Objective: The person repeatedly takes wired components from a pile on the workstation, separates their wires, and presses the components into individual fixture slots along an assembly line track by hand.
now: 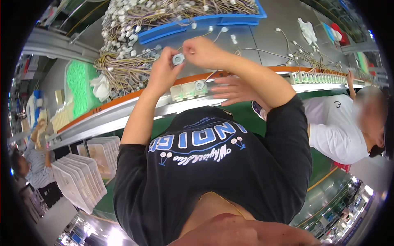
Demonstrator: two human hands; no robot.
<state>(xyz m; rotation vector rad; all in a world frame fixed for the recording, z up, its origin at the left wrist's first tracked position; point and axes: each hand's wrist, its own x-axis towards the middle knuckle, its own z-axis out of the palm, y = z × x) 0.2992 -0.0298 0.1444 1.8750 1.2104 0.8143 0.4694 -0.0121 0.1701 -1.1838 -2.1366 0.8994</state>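
My left hand point(162, 70) pinches a small pale grey round part point(178, 59) with a raised ring in its middle. Close beside it, my right hand point(203, 52) has its fingers curled together; what they hold, if anything, is hidden. Both hands are above the work surface, just beyond the orange-edged rail point(119, 100). Below them, white block-shaped holders point(184, 91) sit in the rail, and a similar round part point(200, 85) rests in one. Another person's hand point(234, 90), fingers spread, reaches in under my right forearm.
A blue tray point(201, 21) heaped with connector wires stands at the far side. More bundled wires point(123, 74) lie left, near a bin of green pieces point(80, 88). White holders point(318, 78) line the rail rightward, where a person in white point(332, 123) works. White crates point(78, 176) stand lower left.
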